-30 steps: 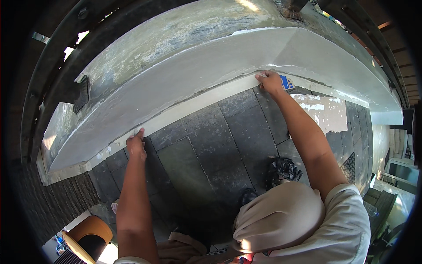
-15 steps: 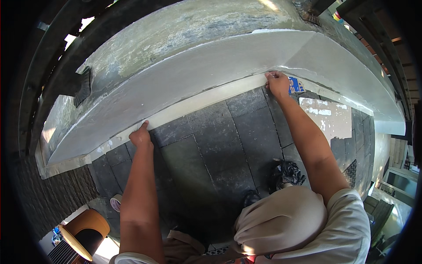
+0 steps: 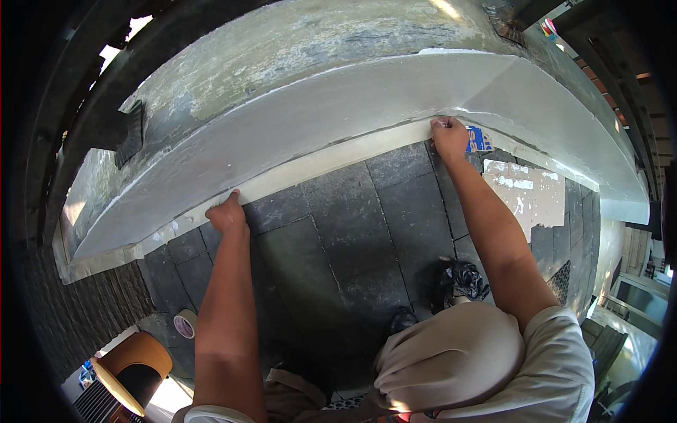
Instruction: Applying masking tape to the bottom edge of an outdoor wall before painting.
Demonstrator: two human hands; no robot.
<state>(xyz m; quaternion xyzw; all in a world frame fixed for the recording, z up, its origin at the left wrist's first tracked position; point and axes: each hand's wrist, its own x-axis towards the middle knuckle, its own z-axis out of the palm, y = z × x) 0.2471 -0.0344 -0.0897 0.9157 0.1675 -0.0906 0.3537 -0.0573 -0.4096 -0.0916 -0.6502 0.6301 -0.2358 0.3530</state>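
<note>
Head view: the right hand point(image 3: 449, 137) hides part of the pale strip point(image 3: 328, 160).

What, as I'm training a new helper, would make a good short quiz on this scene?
1. True or false: the left hand and the right hand are both at the pale strip along the foot of the grey wall.
2. Which lies beside the left forearm: (a) a hammer, (b) a tape roll, (c) a glove?
3. Which hand is nearer the blue-printed piece?

Key: 1 true; 2 b; 3 right.
</note>
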